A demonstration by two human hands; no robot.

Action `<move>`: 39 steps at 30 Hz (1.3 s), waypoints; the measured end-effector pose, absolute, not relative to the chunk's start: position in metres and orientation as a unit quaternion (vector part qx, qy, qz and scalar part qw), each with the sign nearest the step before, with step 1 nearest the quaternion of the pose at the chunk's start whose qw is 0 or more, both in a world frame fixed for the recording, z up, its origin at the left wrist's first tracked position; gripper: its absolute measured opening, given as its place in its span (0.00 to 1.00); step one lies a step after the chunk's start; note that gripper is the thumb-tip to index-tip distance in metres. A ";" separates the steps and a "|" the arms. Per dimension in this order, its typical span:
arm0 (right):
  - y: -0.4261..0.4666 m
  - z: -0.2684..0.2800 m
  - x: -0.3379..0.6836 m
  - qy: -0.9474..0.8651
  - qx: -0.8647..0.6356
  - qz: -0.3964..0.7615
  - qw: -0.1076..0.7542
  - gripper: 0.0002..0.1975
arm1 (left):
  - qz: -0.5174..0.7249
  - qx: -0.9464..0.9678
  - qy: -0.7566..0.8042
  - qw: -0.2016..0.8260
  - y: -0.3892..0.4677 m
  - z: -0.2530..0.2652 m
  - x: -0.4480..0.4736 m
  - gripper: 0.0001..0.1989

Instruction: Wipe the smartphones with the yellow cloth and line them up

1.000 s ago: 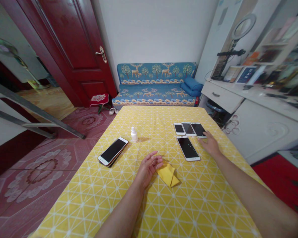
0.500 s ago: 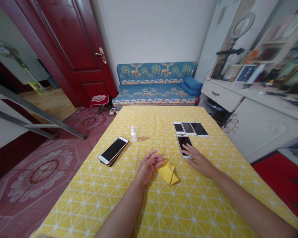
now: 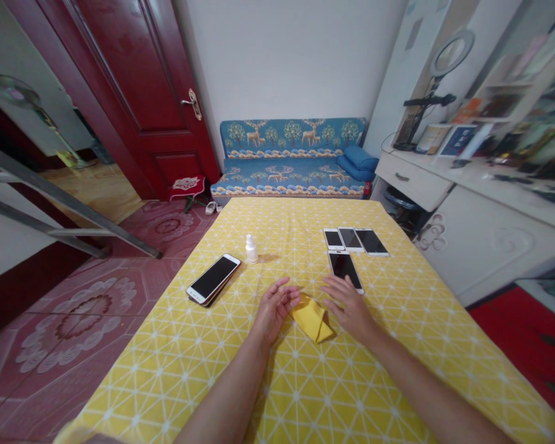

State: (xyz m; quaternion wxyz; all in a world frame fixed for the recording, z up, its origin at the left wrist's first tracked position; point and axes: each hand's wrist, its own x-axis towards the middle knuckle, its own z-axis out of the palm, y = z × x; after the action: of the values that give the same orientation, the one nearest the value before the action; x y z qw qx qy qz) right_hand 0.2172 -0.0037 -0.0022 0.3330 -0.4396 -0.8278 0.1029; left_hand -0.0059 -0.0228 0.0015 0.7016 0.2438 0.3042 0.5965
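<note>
A folded yellow cloth (image 3: 312, 319) lies on the table between my hands. My left hand (image 3: 275, 308) rests at the cloth's left edge, palm turned inward, fingers loosely curled and apart with nothing gripped. On the other side, my right hand (image 3: 349, 306) hovers open by the cloth, fingers spread. Just beyond it lies a white-framed smartphone (image 3: 343, 266), its near end partly behind my fingers. Three more phones (image 3: 350, 239) lie side by side behind that one. To the left, a stack of phones (image 3: 215, 277) sits near a small white bottle (image 3: 251, 250) standing upright.
A yellow patterned tablecloth (image 3: 203, 376) covers the table. Beyond its far edge is a blue sofa (image 3: 282, 169); a white cabinet (image 3: 485, 228) flanks the right. A metal ladder-like frame (image 3: 69, 200) and a red stool (image 3: 187, 185) are at the left.
My right hand has moved off the near phone, leftward and toward the cloth. That phone has turned slightly and more of its screen shows. My left hand has hardly moved.
</note>
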 end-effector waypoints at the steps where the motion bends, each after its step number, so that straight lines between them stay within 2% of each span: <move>1: -0.013 0.002 0.203 -0.834 -0.425 0.115 0.333 0.14 | 0.608 0.252 0.313 0.685 -0.024 0.000 -0.006 0.20; 4: -0.037 0.012 0.167 -0.847 -0.407 0.172 0.295 0.20 | 0.625 0.309 0.379 0.609 -0.026 -0.001 -0.014 0.19; 6: -0.043 0.012 0.154 -0.848 -0.419 0.169 0.278 0.20 | 0.619 0.386 0.444 0.520 -0.026 0.002 -0.029 0.16; 8: -0.043 0.009 0.150 -0.844 -0.432 0.157 0.277 0.16 | 0.605 0.486 0.508 0.375 -0.024 0.008 -0.054 0.13; 10: -0.040 0.004 0.150 -0.837 -0.437 0.158 0.288 0.13 | 0.558 0.571 0.574 0.181 -0.020 0.016 -0.085 0.12; 12: -0.037 0.001 0.152 -0.832 -0.435 0.164 0.302 0.12 | 0.459 0.626 0.631 0.028 -0.014 0.025 -0.120 0.16; 14: -0.035 -0.001 0.152 -0.831 -0.430 0.167 0.311 0.11 | 0.338 0.633 0.694 -0.059 -0.009 0.030 -0.151 0.26; 16: -0.036 -0.002 0.152 -0.829 -0.425 0.169 0.321 0.11 | 0.227 0.594 0.769 -0.071 -0.004 0.033 -0.176 0.39; 18: -0.036 -0.002 0.152 -0.826 -0.423 0.173 0.330 0.11 | 0.155 0.592 0.791 -0.003 -0.001 0.033 -0.191 0.44; 20: -0.036 -0.002 0.152 -0.823 -0.422 0.176 0.336 0.10 | 0.135 0.601 0.786 0.050 0.001 0.032 -0.199 0.45; 23: -0.035 -0.003 0.152 -0.820 -0.424 0.179 0.340 0.10 | 0.123 0.606 0.784 0.060 0.004 0.030 -0.199 0.42; 29: -0.034 -0.005 0.153 -0.817 -0.424 0.182 0.345 0.11 | 0.085 0.604 0.792 0.027 0.002 0.033 -0.191 0.43; 36: -0.032 -0.010 0.153 -0.813 -0.418 0.187 0.358 0.12 | 0.117 0.580 0.804 -0.064 -0.014 0.042 -0.172 0.43; 39: -0.032 -0.010 0.153 -0.810 -0.421 0.189 0.362 0.12 | 0.176 0.539 0.818 -0.100 -0.024 0.046 -0.161 0.43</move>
State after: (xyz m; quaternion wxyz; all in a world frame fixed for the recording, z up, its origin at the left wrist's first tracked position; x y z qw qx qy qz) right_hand 0.1526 -0.0319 -0.0100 0.3623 -0.4205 -0.8100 0.1892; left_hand -0.1608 -0.0244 0.0455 -0.0996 0.5390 0.8176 0.1764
